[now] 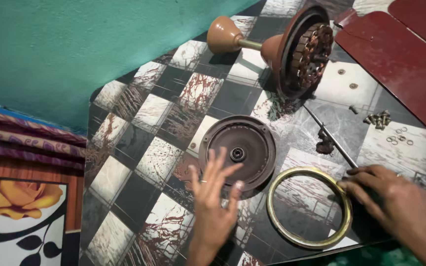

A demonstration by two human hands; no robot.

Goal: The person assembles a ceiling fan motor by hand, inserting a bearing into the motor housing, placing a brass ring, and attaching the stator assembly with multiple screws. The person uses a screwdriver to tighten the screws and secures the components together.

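A round motor cover lies mid-floor, a metal ring just right of it; the left hand overlaps the cover's near edge; the right hand touches the ring's right side; the motor body lies far behind; screws far right.

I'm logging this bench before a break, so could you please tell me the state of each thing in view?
Left hand: open, fingers spread over the cover's edge.
Right hand: resting flat on the ring's right side.
Cover: off the motor, lying flat, hollow side up.
Ring: loose, flat on the table.
Motor: opened, tipped on its side, windings exposed.
Screws: removed, in a small cluster.
Washers: loose, scattered.
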